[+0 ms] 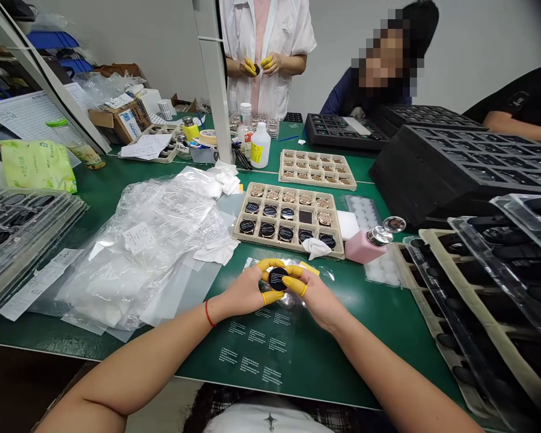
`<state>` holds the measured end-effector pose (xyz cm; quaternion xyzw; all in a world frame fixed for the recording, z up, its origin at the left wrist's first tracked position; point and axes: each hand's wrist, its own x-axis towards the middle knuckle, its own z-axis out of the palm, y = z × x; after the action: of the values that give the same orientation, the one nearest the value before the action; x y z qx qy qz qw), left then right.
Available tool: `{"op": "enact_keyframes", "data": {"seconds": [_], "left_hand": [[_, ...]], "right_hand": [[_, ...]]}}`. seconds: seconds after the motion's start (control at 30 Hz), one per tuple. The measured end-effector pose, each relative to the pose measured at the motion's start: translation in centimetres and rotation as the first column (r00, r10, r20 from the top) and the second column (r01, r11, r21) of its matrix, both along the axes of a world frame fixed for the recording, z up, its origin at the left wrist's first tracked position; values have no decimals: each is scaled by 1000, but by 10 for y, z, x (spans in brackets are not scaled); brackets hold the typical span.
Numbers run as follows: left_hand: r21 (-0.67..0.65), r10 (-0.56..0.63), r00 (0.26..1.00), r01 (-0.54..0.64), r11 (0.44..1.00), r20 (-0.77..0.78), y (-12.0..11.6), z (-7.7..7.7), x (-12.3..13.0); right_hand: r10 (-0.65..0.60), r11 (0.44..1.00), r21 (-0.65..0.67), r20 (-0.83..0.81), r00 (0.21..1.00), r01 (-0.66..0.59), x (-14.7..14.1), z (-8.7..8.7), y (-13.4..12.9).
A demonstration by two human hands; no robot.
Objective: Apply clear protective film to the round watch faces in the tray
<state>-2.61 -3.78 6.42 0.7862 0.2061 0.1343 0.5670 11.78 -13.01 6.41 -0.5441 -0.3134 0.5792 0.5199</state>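
Carefully, the left hand and right hand pinch a round black disc by its rim, yellow-capped fingers grasping the edge, above the green worktop.

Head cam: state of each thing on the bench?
Left hand, yellow finger cots on, pinching disc
Right hand, yellow finger cots on, pinching disc
Black round disc, held between both hands
Beige tray, pockets loaded: dark discs in front, copper-coloured pieces behind
White cloth, crumpled on tray's front edge
Plastic bag, crumpled, lying on bench
Co-worker's hands, yellow cots on, holding small dark item
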Motion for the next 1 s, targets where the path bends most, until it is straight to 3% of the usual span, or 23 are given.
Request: {"op": "enact_keyframes", "data": {"seconds": [0.17, 0.57, 1.0], "left_hand": [[6, 1, 1000, -1, 1000, -7, -9, -4, 1], [-70, -5, 1000, 5, 998, 2, -16, 0, 0], [12, -75, 997, 75, 997, -21, -18, 2, 1]], "right_hand": [[-36, 999, -17, -100, 994, 34, -8, 0, 0], [-43, 998, -50, -110, 993, 38, -9, -2, -2], [-54, 996, -71, -120, 991, 46, -8, -6, -2]]}}
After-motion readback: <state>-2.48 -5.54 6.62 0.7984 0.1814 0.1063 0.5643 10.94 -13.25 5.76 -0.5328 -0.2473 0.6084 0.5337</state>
